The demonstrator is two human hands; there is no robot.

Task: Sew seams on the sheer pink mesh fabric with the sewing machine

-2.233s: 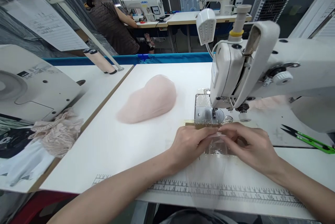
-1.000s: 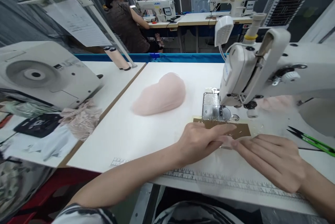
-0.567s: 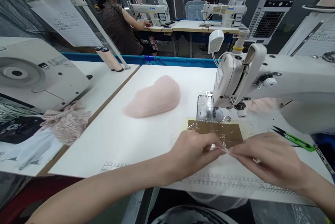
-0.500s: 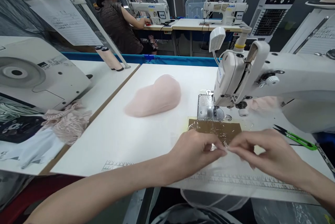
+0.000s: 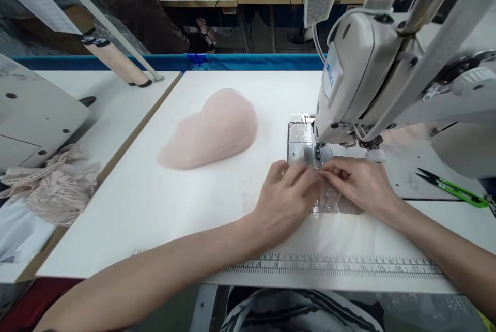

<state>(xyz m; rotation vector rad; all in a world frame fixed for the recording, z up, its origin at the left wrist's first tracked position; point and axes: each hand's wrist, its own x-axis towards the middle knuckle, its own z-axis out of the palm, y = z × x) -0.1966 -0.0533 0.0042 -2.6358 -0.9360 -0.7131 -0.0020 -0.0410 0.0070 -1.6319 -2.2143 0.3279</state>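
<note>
My left hand and my right hand meet just in front of the presser foot of a white sewing machine. Thin, sheer pale fabric is pinched between the fingers of both hands and spreads toward the table's front edge; its held edge is mostly hidden. The metal needle plate shows beyond my left fingers. Under my hands lies clear plastic film, with part of a brown patch beside it. A pile of sheer pink fabric pieces rests to the left.
Green-handled thread snips lie at the right. A printed ruler scale runs along the front of the white table. Pink lace trim and thread cones are at the left. Another person works at the back.
Both hands have moved forward with the sheer fabric, up to the presser foot. My left fingers now lie over the fabric edge. The view has moved closer and tilted down.
</note>
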